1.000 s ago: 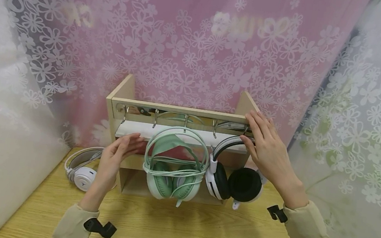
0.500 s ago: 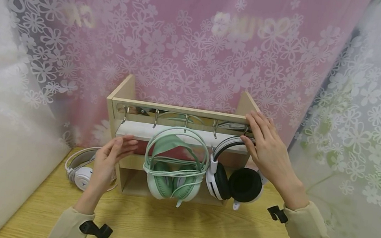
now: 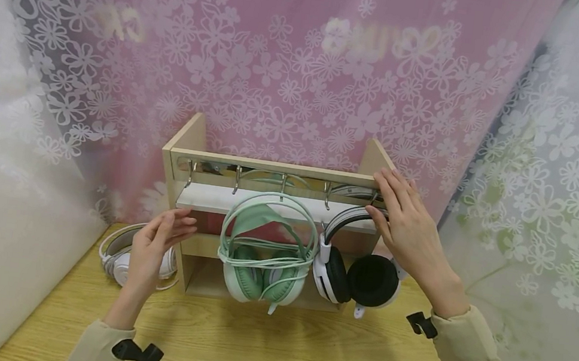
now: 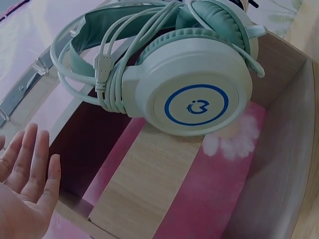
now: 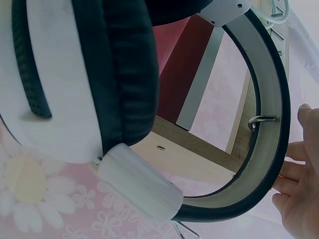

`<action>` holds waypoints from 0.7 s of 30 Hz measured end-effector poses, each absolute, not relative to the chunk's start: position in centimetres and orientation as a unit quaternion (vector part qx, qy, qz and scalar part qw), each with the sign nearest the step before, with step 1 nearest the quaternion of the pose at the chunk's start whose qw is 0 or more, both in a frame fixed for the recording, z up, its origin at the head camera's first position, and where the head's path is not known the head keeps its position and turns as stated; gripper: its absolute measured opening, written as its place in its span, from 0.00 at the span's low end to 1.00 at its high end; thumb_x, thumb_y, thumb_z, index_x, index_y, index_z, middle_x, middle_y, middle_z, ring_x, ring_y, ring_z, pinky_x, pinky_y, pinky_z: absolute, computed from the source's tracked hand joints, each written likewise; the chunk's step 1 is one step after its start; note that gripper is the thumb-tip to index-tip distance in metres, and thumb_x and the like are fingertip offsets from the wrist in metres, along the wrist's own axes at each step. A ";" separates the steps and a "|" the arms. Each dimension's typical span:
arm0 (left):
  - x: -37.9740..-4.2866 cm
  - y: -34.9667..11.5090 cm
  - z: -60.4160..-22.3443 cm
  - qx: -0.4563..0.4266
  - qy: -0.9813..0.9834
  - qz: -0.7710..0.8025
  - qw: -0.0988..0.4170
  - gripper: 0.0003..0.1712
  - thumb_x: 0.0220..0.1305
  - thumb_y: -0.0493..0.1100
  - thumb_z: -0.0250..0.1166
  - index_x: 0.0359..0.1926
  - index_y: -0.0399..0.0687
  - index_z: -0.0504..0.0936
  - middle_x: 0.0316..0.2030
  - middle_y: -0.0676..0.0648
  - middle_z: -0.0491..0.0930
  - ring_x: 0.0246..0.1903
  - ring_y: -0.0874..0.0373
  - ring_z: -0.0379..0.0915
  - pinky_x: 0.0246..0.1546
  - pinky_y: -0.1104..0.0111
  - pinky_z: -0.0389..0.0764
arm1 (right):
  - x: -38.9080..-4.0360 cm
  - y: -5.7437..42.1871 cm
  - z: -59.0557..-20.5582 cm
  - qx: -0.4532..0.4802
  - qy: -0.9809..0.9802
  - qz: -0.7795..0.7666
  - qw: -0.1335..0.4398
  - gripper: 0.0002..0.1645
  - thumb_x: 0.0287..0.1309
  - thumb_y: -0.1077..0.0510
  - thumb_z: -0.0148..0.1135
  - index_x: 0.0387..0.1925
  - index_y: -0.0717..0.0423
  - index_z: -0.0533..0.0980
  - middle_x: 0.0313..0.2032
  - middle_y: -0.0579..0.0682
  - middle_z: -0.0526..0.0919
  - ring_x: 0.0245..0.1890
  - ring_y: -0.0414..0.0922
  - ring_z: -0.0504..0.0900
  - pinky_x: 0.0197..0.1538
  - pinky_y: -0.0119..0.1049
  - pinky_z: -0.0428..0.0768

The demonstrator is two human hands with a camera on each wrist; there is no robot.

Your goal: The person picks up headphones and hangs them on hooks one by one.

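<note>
Curtained-off corner, room type unclear, pink floral curtain (image 3: 293, 63) behind, flowered sheet (image 3: 553, 201) at right, wood-grain tabletop (image 3: 269, 346)

We see black-and-white headphones (image 3: 364, 279) hanging on a hook (image 5: 266, 119), just below the right hand (image 3: 407, 228), earcups downward. Between this hand and the left hand (image 3: 149, 250), we see mint-green headphones (image 3: 247, 275), hanging too, wrapped with their cable (image 3: 263, 266).

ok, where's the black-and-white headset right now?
In the head view, the black-and-white headset hangs at the right end of the rack, right of the mint-green headset, with the right hand beside it.
</note>
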State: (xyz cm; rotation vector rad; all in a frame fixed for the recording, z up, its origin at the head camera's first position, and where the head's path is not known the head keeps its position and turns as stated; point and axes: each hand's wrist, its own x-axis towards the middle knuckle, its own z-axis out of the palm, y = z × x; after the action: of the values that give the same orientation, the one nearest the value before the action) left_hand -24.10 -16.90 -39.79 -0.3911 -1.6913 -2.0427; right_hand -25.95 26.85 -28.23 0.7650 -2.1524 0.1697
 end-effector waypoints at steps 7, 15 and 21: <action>-24.0 -17.6 -40.2 -0.123 -0.610 -0.746 0.237 0.24 0.82 0.44 0.48 0.58 0.24 0.76 0.42 0.48 0.88 0.42 0.57 0.86 0.50 0.66 0.84 | -26.0 26.9 -28.3 0.306 -0.855 0.068 0.412 0.38 0.77 0.41 0.47 0.74 0.63 0.62 0.72 0.63 0.66 0.74 0.60 0.62 0.79 0.51 0.50; -24.0 -18.2 -40.9 -0.104 -0.598 -0.752 0.258 0.23 0.81 0.43 0.50 0.57 0.22 0.76 0.40 0.48 0.88 0.42 0.56 0.86 0.50 0.67 0.84 | -26.0 26.9 -28.3 0.308 -0.853 0.068 0.415 0.40 0.65 0.56 0.65 0.74 0.63 0.62 0.72 0.63 0.66 0.74 0.60 0.62 0.78 0.52 0.51; -24.0 -18.8 -41.5 -0.081 -0.605 -0.745 0.269 0.23 0.80 0.43 0.52 0.56 0.23 0.77 0.39 0.49 0.88 0.41 0.57 0.87 0.49 0.68 0.84 | -26.0 26.9 -28.3 0.309 -0.853 0.068 0.415 0.37 0.71 0.50 0.59 0.74 0.63 0.62 0.72 0.63 0.66 0.74 0.60 0.62 0.78 0.51 0.50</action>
State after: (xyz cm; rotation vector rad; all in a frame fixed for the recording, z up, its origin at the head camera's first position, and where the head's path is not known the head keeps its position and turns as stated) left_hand -23.98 -18.79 -41.55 -0.2177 -1.6304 -2.0099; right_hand -26.03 26.93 -28.34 0.7768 -2.1430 0.1711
